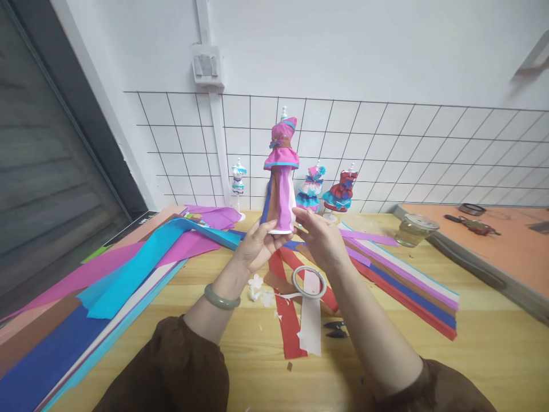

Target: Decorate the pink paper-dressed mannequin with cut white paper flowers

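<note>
A miniature dress form (282, 154) in a pink paper dress with a blue-edged peplum stands upright, raised above the table in front of me. Its long skirt has blue, brown, violet and white panels. My left hand (259, 243) is closed around its white base from below and the left side. My right hand (319, 234) is beside the lower right of the skirt, fingers stretched out, the fingertips at the white panel; whether they press on it I cannot tell. Beneath my hands lie a roll of tape (309, 268), red paper strips (288, 326) and a white strip (312, 326).
Behind stand three smaller dress forms, one white-and-blue (238, 177), one pink-and-blue (312, 186), one red-and-blue (343, 191). Coloured crepe strips (128, 280) spread left, more strips (407, 280) right. Small black snips (337, 329), white paper flowers (256, 283) and a glass bowl (416, 230) are on the table.
</note>
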